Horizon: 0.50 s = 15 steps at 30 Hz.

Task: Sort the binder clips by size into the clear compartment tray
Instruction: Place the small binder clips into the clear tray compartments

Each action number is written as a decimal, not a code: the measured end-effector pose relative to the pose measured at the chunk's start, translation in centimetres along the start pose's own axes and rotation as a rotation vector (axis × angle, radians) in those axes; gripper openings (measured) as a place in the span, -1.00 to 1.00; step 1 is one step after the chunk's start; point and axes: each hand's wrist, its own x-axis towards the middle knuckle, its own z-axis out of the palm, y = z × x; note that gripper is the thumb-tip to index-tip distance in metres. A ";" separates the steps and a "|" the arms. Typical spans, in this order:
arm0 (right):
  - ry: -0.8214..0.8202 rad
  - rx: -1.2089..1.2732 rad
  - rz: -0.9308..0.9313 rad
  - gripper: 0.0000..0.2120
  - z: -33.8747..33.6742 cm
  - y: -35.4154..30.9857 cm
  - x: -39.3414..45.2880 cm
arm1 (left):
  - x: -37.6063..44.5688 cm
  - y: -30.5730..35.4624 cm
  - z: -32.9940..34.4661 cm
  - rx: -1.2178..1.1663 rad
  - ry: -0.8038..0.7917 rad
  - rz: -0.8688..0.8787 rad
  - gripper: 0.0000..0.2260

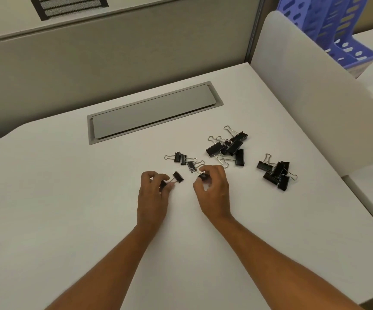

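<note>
Black binder clips lie in three loose groups on the white desk (69,209). Small clips (181,158) sit just beyond my hands, large clips (230,146) lie further right, and a medium pile (276,175) lies at the far right. My left hand (153,193) pinches the wire handle of a small clip (177,176), and a second dark clip shows under its fingers. My right hand (213,189) holds another small clip (202,176) by its fingertips. No clear compartment tray is in view.
A grey cable hatch (154,111) is set into the desk behind the clips. A grey partition wall (113,48) runs along the back, and a white side divider (315,97) stands on the right. Blue file racks (337,25) stand beyond the divider.
</note>
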 end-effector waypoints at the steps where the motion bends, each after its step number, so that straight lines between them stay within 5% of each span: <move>1: 0.003 0.039 0.016 -0.81 -0.2 -0.1 -0.1 | -0.5 0.3 -0.5 -0.072 0.038 -0.052 -0.90; 5: 0.007 0.126 0.194 -0.79 -0.9 -0.2 0.1 | -4.6 1.4 -3.1 -0.465 0.124 -0.419 -0.91; 15: -0.230 0.194 0.448 -0.57 1.1 -5.7 -11.1 | -16.7 -2.1 -12.3 -0.987 -0.110 -0.954 -0.75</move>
